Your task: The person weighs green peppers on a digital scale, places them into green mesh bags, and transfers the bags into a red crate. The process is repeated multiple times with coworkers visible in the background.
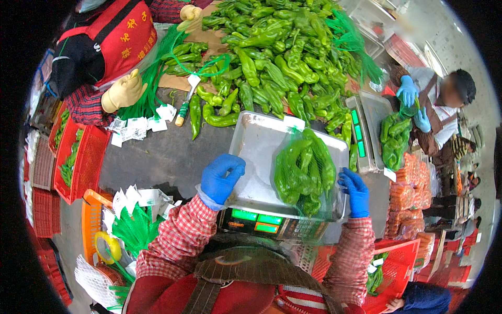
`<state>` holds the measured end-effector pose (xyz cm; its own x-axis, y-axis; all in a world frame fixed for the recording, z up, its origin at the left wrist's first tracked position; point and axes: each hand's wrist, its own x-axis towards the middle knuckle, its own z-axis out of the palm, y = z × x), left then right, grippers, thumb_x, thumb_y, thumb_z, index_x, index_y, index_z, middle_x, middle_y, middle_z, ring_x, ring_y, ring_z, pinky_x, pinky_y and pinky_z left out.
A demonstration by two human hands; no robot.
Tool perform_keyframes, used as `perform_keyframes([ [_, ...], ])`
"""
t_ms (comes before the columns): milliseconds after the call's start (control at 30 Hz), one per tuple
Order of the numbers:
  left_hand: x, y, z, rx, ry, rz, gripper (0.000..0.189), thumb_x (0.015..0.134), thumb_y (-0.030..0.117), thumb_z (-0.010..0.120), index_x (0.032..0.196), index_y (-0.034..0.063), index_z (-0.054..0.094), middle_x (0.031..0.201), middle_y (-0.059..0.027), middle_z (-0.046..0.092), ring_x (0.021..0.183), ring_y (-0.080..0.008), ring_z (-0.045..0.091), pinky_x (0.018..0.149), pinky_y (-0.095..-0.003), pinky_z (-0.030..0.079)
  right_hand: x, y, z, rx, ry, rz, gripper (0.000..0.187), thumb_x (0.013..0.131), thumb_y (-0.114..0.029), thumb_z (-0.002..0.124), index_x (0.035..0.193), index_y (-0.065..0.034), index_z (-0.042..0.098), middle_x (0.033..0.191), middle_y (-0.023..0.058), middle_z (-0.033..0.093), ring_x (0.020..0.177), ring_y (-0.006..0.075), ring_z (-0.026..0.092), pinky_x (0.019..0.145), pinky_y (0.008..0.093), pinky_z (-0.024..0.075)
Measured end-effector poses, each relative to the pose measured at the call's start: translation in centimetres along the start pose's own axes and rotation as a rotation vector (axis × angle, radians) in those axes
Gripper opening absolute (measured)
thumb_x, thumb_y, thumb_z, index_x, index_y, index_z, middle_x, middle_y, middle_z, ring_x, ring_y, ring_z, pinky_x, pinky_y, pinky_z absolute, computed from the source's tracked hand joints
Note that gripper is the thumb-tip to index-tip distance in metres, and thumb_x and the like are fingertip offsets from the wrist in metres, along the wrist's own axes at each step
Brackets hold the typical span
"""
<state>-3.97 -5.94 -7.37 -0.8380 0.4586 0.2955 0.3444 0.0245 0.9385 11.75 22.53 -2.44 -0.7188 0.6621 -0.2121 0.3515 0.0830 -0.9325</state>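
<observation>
A green mesh bag of green peppers (304,168) lies on the right half of a metal scale tray (257,157), its white tag (294,123) at the far rim. My left hand (222,178), in a blue glove, is by the tray's left edge with curled fingers and nothing visible in them. Beside the tray's right edge is my right hand (355,192), also blue-gloved, its fingers slightly apart near the bag. Below the tray, the digital scale (270,223) has lit green displays.
A large heap of loose green peppers (274,59) lies beyond the tray. At left, a person in yellow gloves (124,91) is near tagged green mesh bags (145,94). An orange basket (89,219) holds more bags. At right, a co-worker's blue gloves (408,92) hold a filled bag (394,133).
</observation>
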Motion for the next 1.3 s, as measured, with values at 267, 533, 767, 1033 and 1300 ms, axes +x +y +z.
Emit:
perform_keyframes([
  [267,0.5,-0.1,-1.2,-0.215,0.152,-0.136,0.019,0.080,0.005,0.040,0.075,0.0005,0.058,0.081,-0.0091,0.058,0.071,-0.0163,0.054,0.068,-0.0253,0.041,8.1,-5.4,1.3,-0.164,-0.329,-0.077,0.029,0.080,-0.016,0.050,0.106,-0.0025,0.050,0.093,0.0064,0.057,0.078,0.0124,0.055,0.065,0.0202,0.0404],
  [533,1.0,-0.1,-1.1,-0.160,0.186,-0.383,0.018,0.079,0.004,0.046,0.095,0.0010,0.055,0.087,-0.0105,0.058,0.077,-0.0163,0.055,0.071,-0.0247,0.042,21.3,-7.9,10.6,-0.403,-0.438,-0.389,0.033,0.075,-0.014,0.055,0.107,-0.0069,0.050,0.098,0.0108,0.056,0.087,0.0140,0.054,0.075,0.0250,0.0413],
  [767,0.6,-1.5,-0.7,-0.318,0.299,-0.517,0.019,0.077,-0.003,0.047,0.093,0.0021,0.056,0.086,-0.0084,0.058,0.078,-0.0158,0.055,0.071,-0.0251,0.042,25.6,-9.0,20.9,-1.151,-0.090,-0.891,0.039,0.068,-0.028,0.059,0.101,-0.0080,0.053,0.094,0.0157,0.056,0.085,0.0278,0.054,0.072,0.0334,0.0435],
  [1033,1.1,0.1,-1.5,-0.042,0.216,-0.361,0.033,0.075,0.009,0.054,0.108,0.0063,0.049,0.087,-0.0102,0.056,0.075,-0.0157,0.055,0.067,-0.0258,0.044,20.2,-14.1,16.4,-0.498,-0.348,-0.797,0.027,0.072,-0.008,0.059,0.097,-0.0021,0.053,0.093,0.0105,0.056,0.084,0.0157,0.053,0.075,0.0259,0.0406],
  [1300,1.9,3.0,-2.4,-0.234,-0.196,0.087,0.056,0.075,0.016,0.057,0.124,0.0087,0.030,0.112,-0.0114,0.046,0.095,-0.0171,0.049,0.076,-0.0292,0.042,1.0,-15.8,17.4,-0.806,-0.939,-1.065,0.031,0.063,-0.002,0.062,0.093,-0.0055,0.054,0.085,0.0150,0.055,0.078,0.0286,0.054,0.068,0.0296,0.0430],
])
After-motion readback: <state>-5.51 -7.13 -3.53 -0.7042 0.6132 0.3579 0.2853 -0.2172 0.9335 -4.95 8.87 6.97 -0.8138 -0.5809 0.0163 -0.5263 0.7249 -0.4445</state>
